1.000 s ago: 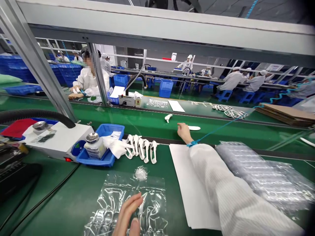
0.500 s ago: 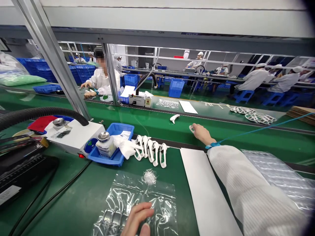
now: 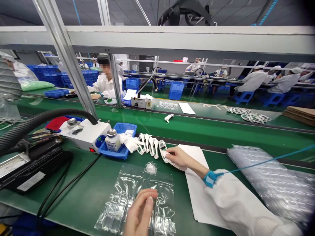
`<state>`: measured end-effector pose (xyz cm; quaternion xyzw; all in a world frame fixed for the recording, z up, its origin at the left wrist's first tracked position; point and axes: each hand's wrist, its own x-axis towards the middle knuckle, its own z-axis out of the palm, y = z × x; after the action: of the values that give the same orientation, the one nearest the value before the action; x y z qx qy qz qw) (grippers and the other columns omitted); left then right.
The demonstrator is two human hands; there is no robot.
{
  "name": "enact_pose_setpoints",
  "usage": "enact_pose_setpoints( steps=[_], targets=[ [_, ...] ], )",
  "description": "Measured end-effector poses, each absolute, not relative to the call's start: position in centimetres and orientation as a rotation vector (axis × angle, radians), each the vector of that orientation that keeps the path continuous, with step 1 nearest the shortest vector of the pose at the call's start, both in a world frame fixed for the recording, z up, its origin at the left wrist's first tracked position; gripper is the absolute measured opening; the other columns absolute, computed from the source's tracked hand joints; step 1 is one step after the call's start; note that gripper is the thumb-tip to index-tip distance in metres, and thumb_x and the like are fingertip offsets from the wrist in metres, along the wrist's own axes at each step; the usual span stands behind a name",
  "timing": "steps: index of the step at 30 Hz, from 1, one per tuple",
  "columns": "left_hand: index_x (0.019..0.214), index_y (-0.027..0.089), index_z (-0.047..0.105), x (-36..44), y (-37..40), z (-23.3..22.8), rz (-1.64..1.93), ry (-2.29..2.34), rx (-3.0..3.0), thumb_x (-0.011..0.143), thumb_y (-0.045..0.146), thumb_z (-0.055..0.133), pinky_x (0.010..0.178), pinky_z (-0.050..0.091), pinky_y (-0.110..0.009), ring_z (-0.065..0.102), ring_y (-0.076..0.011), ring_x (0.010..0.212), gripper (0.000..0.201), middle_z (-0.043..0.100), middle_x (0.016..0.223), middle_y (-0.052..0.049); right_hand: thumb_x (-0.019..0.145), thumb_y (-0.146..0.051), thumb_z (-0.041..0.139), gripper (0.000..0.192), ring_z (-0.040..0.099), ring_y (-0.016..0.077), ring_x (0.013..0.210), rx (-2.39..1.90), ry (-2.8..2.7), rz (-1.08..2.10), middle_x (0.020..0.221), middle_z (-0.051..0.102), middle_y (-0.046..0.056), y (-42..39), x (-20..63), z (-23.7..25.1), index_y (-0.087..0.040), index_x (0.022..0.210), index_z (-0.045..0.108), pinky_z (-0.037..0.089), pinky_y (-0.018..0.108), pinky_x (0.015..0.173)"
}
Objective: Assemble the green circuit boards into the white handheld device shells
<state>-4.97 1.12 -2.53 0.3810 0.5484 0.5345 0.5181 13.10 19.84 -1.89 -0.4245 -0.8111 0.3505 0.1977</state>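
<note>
Head view: blue plastic tray (image 3: pixel 128 128) holding white bottle (image 3: pixel 112 141), cloth; right hand (image 3: pixel 176 156) pinching white plastic part (image 3: pixel 165 155) right of tray; left hand (image 3: pixel 140 213) loosely curled on clear bag (image 3: pixel 137 196).

Two hands of the wearer: left hand (image 3: pixel 140 214), right hand (image 3: pixel 177 157).

One clear plastic bag (image 3: pixel 140 193) on the desk (image 3: pixel 81 190), one crumpled clear wad (image 3: pixel 150 168) just beyond it.

White plastic parts in a row (image 3: pixel 150 146): about five; exact count unclear where they overlap.

One more white part (image 3: pixel 169 117) alone on the belt.

One blue tray (image 3: pixel 123 151), holding one capped bottle (image 3: pixel 112 141) and one white cloth (image 3: pixel 130 143).

One white machine box (image 3: pixel 86 132), one black corrugated hose (image 3: pixel 36 119).

One stack of white sheets (image 3: pixel 199 190).

One blue wrist strap (image 3: pixel 210 178).
</note>
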Motion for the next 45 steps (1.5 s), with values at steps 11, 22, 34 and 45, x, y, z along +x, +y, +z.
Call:
enact_pose_setpoints(
  steps=[11, 22, 34, 45],
  targets=[
    [0.101, 0.016, 0.068, -3.6, -0.2, -1.7, 1.172, 0.869, 0.254, 0.075, 0.039, 0.072, 0.081, 0.050, -0.030, 0.063, -0.0243, 0.101, 0.035, 0.069, 0.107, -0.011, 0.089, -0.021, 0.049, 0.021, 0.055, 0.0197, 0.093, -0.940, -2.178, 1.301, 0.097, 0.061, 0.005, 2.4, 11.1, 2.1, -0.025, 0.086, 0.070, 0.044, 0.031, 0.085],
    [0.091, 0.013, 0.062, -4.1, -3.9, -4.2, 1.168, 0.989, 0.685, 0.059, 0.037, 0.082, 0.064, 0.043, -0.024, 0.057, -0.0145, 0.066, 0.045, 0.066, 0.072, -0.003, 0.088, -0.049, 0.049, 0.037, 0.039, 0.0080, 0.038, -1.347, -1.593, 1.548, 0.057, 0.049, -0.004, 0.7, 10.7, -1.6, -0.017, 0.105, 0.056, 0.036, 0.021, 0.035],
    [0.090, 0.013, 0.067, -4.2, -4.8, -4.4, 1.135, 1.319, 0.936, 0.069, 0.024, 0.066, 0.058, 0.039, -0.023, 0.050, -0.0150, 0.064, 0.023, 0.062, 0.069, -0.001, 0.094, -0.014, 0.039, 0.018, 0.048, 0.0185, 0.086, -0.967, -2.235, 0.734, 0.091, 0.050, 0.005, -1.2, 9.0, -0.5, -0.021, 0.093, 0.055, 0.040, 0.036, 0.078],
    [0.067, 0.017, 0.056, -7.0, -6.0, -5.6, 1.113, 1.441, 0.593, 0.065, 0.034, 0.069, 0.036, 0.022, -0.019, 0.027, -0.0055, 0.036, 0.022, 0.036, 0.038, 0.010, 0.092, -0.021, 0.043, 0.017, 0.052, 0.0184, 0.078, -1.163, -2.011, 0.410, 0.082, 0.057, 0.004, 9.6, 7.1, -1.9, -0.019, 0.077, 0.052, 0.040, 0.032, 0.072]
  ],
)
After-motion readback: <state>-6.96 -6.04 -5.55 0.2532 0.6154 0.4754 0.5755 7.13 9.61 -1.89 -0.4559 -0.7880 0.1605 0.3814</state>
